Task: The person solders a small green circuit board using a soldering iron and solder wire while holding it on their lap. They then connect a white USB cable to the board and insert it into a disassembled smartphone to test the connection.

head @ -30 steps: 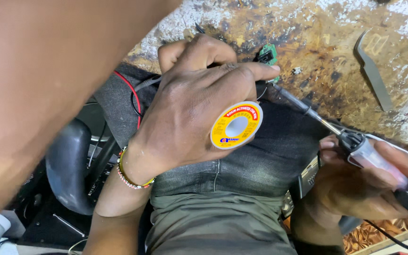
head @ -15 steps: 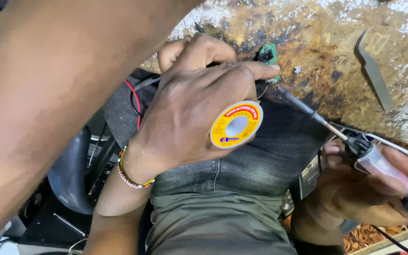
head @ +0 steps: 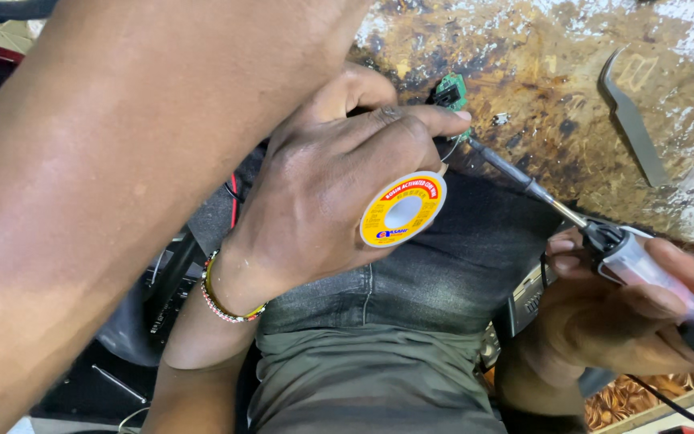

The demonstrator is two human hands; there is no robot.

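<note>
Your left hand [head: 323, 209] grips the yellow solder spool [head: 403, 209], fingers pinning the small green board [head: 450, 90] steady at the bench [head: 572, 104] edge. Your right hand [head: 628, 313] holds the soldering iron [head: 604, 241], its tip just beside the board, where the wire feeds in.

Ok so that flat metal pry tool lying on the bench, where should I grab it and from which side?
Pinch the metal pry tool across its long straight shank, coming from above. It lies flat on the worn bench with space around it; its hooked upper end is narrower and harder to hold.
</note>
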